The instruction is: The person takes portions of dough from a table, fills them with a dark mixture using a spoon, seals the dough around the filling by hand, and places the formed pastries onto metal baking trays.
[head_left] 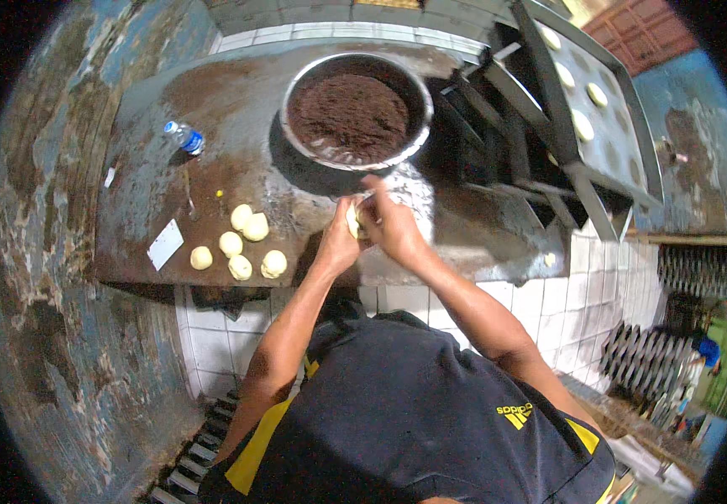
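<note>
Since both hands meet over the near half of the tabletop (246, 143), just below the metal bowl (423, 101), the pale dough pc (352, 220) sits right between them, partly hidden. L hand (342, 238) is curled round it, fingers grasping its side. R hand (397, 225) is up against it w/ one finger stretched toward the bowl; can't tell if those fingers grip it or just press, b/c the view's too small.

I'd guess this pc is light, v. soft & a bit tacky, so it'll dent under any hard squeeze & could tear where it's thin. Best hold IMO: cup it from below & round the edge w/ flat fingers, no sharp pinch mid-pc.

Off to L, a loose group of dough balls (230, 244) lies near the tabletop's front edge, some touching; prob. same feel, easiest lifted by the sides. Dark brown crumbly mix (346, 113) fills much of the bowl; looks loose, so it'd likely need scooping & light pressing to hold together.
</note>
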A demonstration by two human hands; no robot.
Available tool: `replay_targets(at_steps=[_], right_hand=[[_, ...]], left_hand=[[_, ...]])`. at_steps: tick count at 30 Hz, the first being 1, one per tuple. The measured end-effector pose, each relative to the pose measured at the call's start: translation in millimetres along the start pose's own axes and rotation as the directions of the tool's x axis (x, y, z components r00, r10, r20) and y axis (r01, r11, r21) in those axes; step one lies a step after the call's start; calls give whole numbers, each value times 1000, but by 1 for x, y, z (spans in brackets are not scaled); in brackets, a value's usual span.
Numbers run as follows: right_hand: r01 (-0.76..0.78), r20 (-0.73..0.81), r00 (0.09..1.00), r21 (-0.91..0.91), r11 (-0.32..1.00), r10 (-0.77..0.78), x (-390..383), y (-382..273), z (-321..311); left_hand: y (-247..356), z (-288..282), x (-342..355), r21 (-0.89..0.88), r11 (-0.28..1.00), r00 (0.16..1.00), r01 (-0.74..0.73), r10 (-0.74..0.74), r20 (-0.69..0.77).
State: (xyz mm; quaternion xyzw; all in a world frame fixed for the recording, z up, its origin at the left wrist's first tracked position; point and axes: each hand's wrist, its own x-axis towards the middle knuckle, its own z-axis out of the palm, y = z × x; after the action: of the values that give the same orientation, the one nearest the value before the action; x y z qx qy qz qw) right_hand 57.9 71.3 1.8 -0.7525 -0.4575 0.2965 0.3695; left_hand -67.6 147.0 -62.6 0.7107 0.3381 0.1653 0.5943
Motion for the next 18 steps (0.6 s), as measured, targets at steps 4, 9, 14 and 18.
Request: replay_targets(at_steps=[4,9,14,18], right_hand=[[134,-83,988,72,988,-128,-89,27,-35],[204,-520,826,-86,975,-219,-161,59,-67],[90,-409,847,739,668,339,-213,94,-86],[-55,-129,950,828,558,285,-243,105,-131]], left_hand=[[16,54,-18,-168,981,996,93,-90,26],[73,121,-63,-536,835,970,129,7,244],[89,173,-89,-97,879,867,-467,477,145],[133,176,-115,15,955,867,-295,262,424]])
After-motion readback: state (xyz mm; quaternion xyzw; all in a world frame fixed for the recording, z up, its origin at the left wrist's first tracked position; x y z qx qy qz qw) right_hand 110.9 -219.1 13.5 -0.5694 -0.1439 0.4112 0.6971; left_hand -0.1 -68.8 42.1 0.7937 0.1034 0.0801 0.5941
